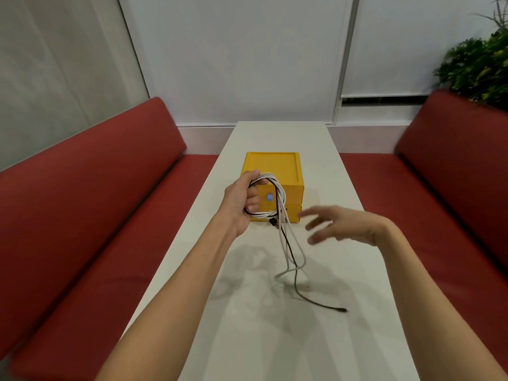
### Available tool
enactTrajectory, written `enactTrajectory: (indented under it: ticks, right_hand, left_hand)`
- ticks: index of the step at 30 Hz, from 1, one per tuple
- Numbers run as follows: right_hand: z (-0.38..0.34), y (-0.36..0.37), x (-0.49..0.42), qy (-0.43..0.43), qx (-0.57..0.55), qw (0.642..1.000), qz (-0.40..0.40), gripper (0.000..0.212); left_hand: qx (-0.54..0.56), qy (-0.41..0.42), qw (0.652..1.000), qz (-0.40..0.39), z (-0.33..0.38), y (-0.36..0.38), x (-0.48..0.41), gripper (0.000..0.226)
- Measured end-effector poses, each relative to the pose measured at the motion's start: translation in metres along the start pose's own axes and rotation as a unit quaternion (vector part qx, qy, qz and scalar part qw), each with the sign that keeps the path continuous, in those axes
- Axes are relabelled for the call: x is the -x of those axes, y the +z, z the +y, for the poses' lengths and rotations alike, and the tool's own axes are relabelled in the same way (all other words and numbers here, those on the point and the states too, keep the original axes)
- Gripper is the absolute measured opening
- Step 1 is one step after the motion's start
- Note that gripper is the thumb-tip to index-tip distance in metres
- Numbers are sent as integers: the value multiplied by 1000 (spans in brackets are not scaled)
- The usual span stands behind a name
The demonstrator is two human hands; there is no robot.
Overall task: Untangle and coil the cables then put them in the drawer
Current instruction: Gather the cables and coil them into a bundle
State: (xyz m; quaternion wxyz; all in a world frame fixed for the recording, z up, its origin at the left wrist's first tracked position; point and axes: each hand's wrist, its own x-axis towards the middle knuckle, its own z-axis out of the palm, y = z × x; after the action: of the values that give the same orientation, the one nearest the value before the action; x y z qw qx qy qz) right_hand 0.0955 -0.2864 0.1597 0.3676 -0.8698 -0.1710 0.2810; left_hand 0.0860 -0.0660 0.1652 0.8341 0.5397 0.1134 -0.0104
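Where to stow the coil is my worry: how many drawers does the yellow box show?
2: an upper drawer and a lower drawer stacked in the yellow box; the left hand and cables partly hide both.

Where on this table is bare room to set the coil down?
Bare table lies behind the yellow box and along the near edge. Crowded: in front of the box, where cables trail from the left hand beside the right hand.

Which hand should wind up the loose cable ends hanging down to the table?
Probably the right hand: it's open, empty, beside the dangling strands. The left hand is busy gripping the coil.
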Motion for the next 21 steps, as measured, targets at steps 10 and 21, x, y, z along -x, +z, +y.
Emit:
enactTrajectory:
  ticks: [10,21]
  right_hand:
    - [-36,47,-25,-138,52,941,304,7]
    - [-40,33,-6,-140,100,984,41,14]
  left_hand:
    - [-94,-17,995,-41,-5,-4,10,27]
    - [-305,-6,943,-132,10,-27,20,27]
